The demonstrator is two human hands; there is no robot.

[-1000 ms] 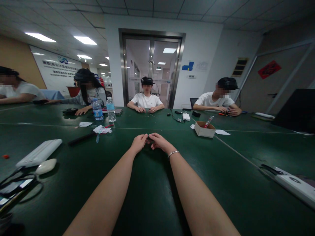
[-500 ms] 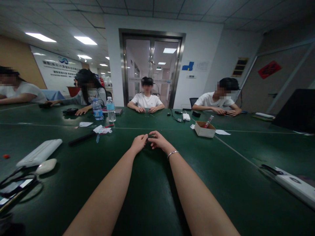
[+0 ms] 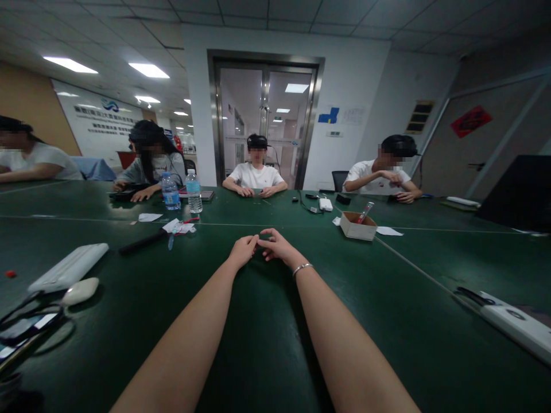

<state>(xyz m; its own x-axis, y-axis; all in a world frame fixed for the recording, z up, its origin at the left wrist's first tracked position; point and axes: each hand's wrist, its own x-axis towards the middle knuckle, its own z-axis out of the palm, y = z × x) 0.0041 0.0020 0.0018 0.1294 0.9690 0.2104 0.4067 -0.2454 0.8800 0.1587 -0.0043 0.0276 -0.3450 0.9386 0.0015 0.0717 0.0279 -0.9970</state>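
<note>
Both arms reach forward over the green table [image 3: 262,355]. My left hand [image 3: 244,250] is closed, its thumb and fingers pinched together at the tip; anything inside is hidden or too small to name. Facing it, my right hand [image 3: 278,246] has curved fingers spread apart, with nothing visible in them. Its fingertips meet or nearly meet those of the left hand. A silver bracelet [image 3: 302,268] circles the right wrist.
A small box [image 3: 358,229] with a tube-like item lies ahead right; two water bottles [image 3: 194,195] stand ahead left. A white pouch [image 3: 71,268], a white mouse-shaped object [image 3: 81,291] and cables lie left. A power strip [image 3: 516,324] is right. Several people sit across.
My right fingertips have shifted slightly toward the left hand. Across the table, the person at right has raised a hand; the person at left has drawn an arm in.
</note>
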